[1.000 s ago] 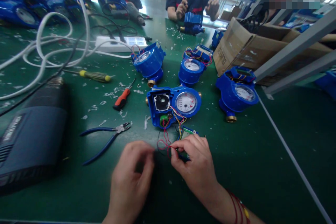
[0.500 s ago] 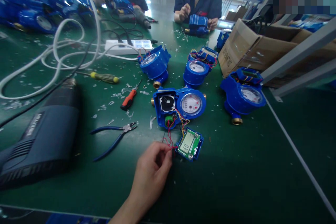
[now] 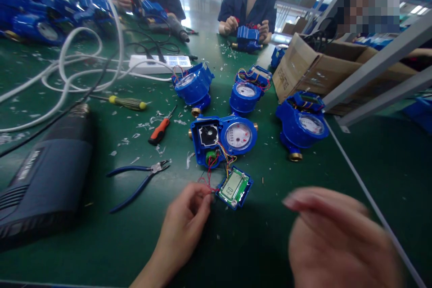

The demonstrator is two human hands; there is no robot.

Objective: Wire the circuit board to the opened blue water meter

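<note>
Thin red wires (image 3: 208,175) run from a round green part (image 3: 211,157) in the uncovered blue meter (image 3: 221,128) down toward the little screen (image 3: 234,188). The screen lies face up in its blue frame on the green table (image 3: 256,243), just below the meter and joined to it by more coloured wires. The left hand (image 3: 187,216) has thumb and forefinger together, pinching the red wires beside the screen's left edge. The right hand (image 3: 337,234) is off to the right, well apart from the meter, too blurred to tell whether its fingers are together or hold anything.

The wires look light and limp, with joints that could tear, so they are best taken by the coating and not tugged. The screen is probably light and fragile; its frame edges make the safest hold. The meter looks heavy and stiff, its glossy shell perhaps slippery, so the brass ends seem good to grasp.

Pliers (image 3: 157,169) lie to the left with their handles spread, near an orange screwdriver (image 3: 159,131); a yellow screwdriver (image 3: 128,102) and a large heat gun (image 3: 47,175) lie farther out. Behind stand three more meters (image 3: 245,99), a power strip (image 3: 158,68) and a cardboard box (image 3: 297,69), with two people across the table
</note>
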